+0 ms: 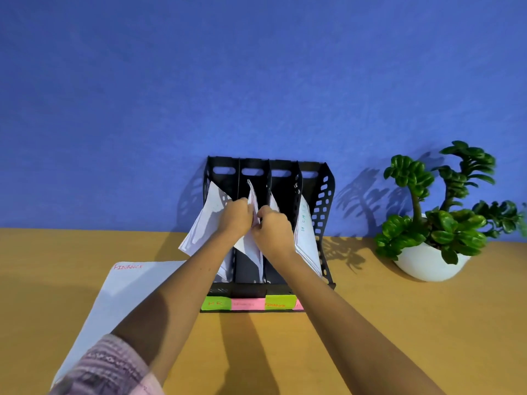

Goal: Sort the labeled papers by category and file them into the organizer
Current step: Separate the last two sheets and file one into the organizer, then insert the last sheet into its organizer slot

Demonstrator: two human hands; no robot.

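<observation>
Both hands meet at one crumpled white sheet point(254, 220): the left hand point(235, 216) and the right hand point(273, 228) each pinch it with curled fingers, feeding it into the second slot from the left of the black perforated plastic organizer point(323, 195). Just left of the left hand, white papers point(204, 226) already lean out of the first slot; just right of the right hand, more stand in the fourth. Nearer the person, beside the left forearm, a white sheet headed FINANCE point(114, 295) lies on the tan wooden desk point(399, 323), seemingly yet to be filed.
</observation>
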